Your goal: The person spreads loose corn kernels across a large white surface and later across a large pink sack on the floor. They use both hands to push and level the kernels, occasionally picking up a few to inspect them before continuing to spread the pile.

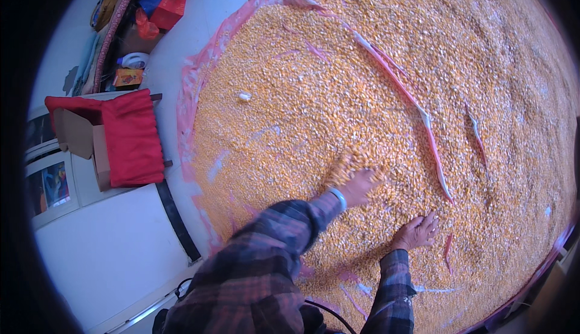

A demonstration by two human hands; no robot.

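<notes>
A broad layer of loose yellow corn kernels [294,116] lies on a pink and white sheet [186,107], whose folds show through in places. My left hand [360,186], with a pale blue band at the wrist, touches the kernels near the middle; kernels fly up blurred beside its fingers, and whether it grips any I cannot tell. Lower and to the right, my right hand [416,232] rests on the kernels with its fingers apart. A small white piece [244,96] lies among the kernels at the upper left.
At the left stands a white cabinet [108,234]; near it an open cardboard box [102,157] is beside a red cloth [133,139]. Further up are a red bag [170,5] and a white bottle [134,60]. A raised sheet fold [403,89] crosses the corn.
</notes>
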